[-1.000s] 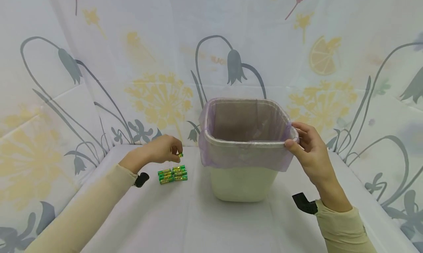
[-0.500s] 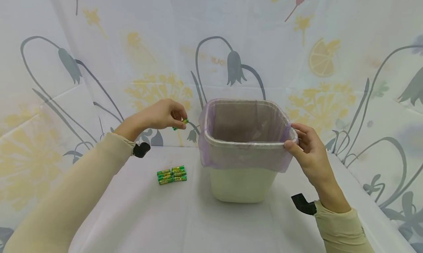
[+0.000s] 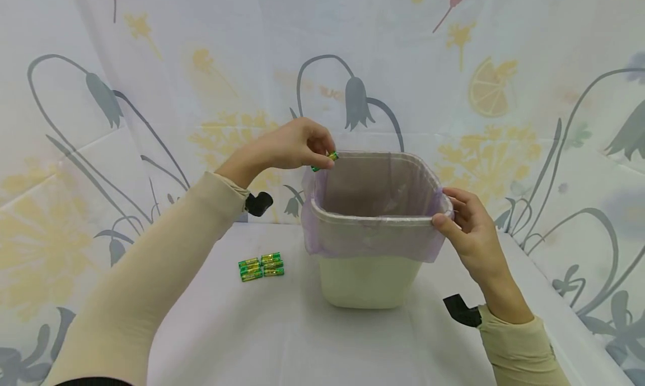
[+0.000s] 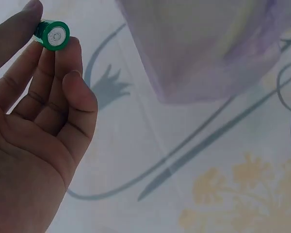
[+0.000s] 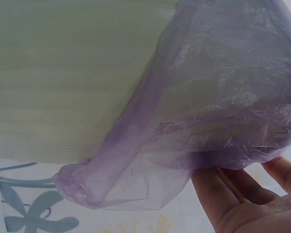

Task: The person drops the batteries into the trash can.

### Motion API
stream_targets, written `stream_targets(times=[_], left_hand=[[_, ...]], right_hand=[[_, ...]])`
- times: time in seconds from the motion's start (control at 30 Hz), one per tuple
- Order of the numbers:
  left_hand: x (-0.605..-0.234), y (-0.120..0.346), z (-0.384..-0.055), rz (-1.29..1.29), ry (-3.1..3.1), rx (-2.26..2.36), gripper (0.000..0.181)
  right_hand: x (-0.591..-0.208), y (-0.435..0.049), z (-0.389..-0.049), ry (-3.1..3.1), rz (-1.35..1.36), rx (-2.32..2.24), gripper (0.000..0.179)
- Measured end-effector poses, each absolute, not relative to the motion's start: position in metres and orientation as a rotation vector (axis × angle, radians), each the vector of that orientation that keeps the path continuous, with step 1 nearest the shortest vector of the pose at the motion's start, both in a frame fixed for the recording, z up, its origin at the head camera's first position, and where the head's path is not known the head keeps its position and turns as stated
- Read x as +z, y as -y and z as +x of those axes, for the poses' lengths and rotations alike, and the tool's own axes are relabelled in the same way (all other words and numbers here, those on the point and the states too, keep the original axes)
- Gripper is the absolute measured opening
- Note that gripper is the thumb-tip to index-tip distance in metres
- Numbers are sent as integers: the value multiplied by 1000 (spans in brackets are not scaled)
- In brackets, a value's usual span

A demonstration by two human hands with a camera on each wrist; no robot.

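My left hand (image 3: 297, 144) pinches a green-and-gold battery (image 4: 56, 36) between thumb and fingertips, above the back left corner of the bin. In the left wrist view the battery's flat metal end faces the camera. The pale green trash bin (image 3: 370, 285) stands upright, with a thin purple bag (image 3: 373, 241) lining it and folded over its rim. My right hand (image 3: 471, 232) grips the front right corner of the rim through the bag, thumb in front and fingers along the side. Left of the bin, several matching batteries (image 3: 272, 264) lie in two short stacked-looking columns.
A white cloth covers the table (image 3: 282, 335). Close behind it hangs a white curtain (image 3: 242, 66) printed with flowers, which also runs along both sides. The bag's loose edge (image 5: 131, 189) hangs below the rim near my right hand.
My left hand has lifted a battery from beside the group and carried it up and right to the bin's back left corner. The right hand stays on the rim.
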State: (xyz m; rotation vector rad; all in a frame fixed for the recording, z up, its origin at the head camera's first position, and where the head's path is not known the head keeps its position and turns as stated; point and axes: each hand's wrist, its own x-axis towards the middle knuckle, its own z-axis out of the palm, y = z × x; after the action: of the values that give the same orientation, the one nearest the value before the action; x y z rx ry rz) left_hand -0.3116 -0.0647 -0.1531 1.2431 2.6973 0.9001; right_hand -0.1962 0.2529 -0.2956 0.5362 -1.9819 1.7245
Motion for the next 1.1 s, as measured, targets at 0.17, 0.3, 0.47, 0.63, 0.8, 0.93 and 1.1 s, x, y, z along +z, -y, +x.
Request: stream_targets(times=[0.17, 0.3, 0.47, 0.63, 0.8, 0.93, 1.1], left_hand=[[-159, 31, -306, 1332, -2542, 955, 13], [-166, 13, -302, 1350, -2526, 872, 14], [-174, 0, -301, 1354, -2557, 769, 16], [-184, -7, -301, 1362, -2524, 764, 14], [-195, -12, -303, 1382, -2478, 772, 13], [-201, -12, -302, 1368, -2470, 737, 13], [-202, -12, -301, 1363, -2490, 710, 14]], right_hand=[[-295, -253, -195, 1986, 532, 1714, 48], [-295, -251, -195, 1982, 533, 1724, 48], [-294, -250, -196, 1984, 537, 1722, 48], [-293, -250, -195, 1993, 543, 1716, 49], [-294, -250, -193, 2015, 528, 1693, 49], [-293, -249, -192, 2022, 521, 1690, 49], [-292, -249, -192, 1989, 533, 1717, 49]])
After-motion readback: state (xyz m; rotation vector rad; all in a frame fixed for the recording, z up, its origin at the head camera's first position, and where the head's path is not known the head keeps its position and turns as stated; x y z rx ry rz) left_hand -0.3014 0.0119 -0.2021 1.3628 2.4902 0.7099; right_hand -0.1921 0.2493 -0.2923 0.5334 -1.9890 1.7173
